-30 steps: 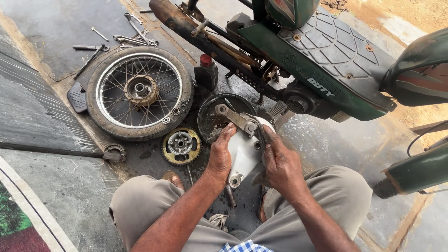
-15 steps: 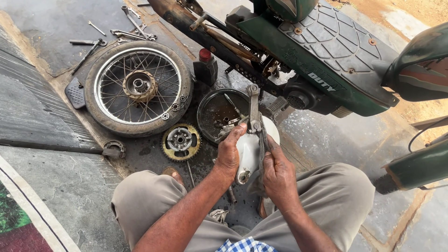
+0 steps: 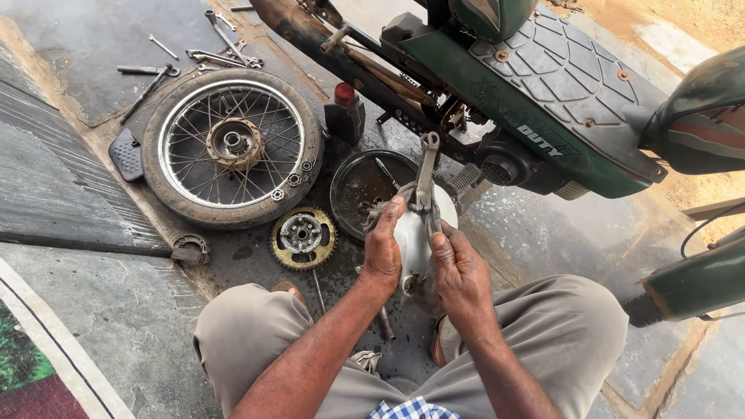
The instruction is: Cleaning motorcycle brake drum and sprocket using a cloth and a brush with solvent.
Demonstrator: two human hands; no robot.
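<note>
While you sit on the oily concrete floor [image 3: 93, 326] with your knees apart, both your hands meet on one metal part between them. Your left hand [image 3: 384, 248] has its fingers closed over the left edge of a smooth pale cover [image 3: 411, 240], which has a rounded shape. Your right hand [image 3: 458, 268] clamps its fingers on the right side of the same cover, near the foot of a grey metal lever [image 3: 425, 171] that stands up from it and ends in a round eye. The cover sits just in front of a round, dark, greasy pan [image 3: 361, 186], and partly covers its rim.

To the left lies a spoked wheel [image 3: 233, 143] with a worn rubber tyre and a rusty hub. A yellowish toothed sprocket [image 3: 303, 234] lies near it, close to your left knee. A small black bottle with red cap [image 3: 345, 112] stands behind the pan. Some thin steel wrenches [image 3: 221, 54] lie scattered at the top left. The green scooter [image 3: 543, 101] above has a ribbed rubber mat on its footboard and white letters on its side panel.
</note>
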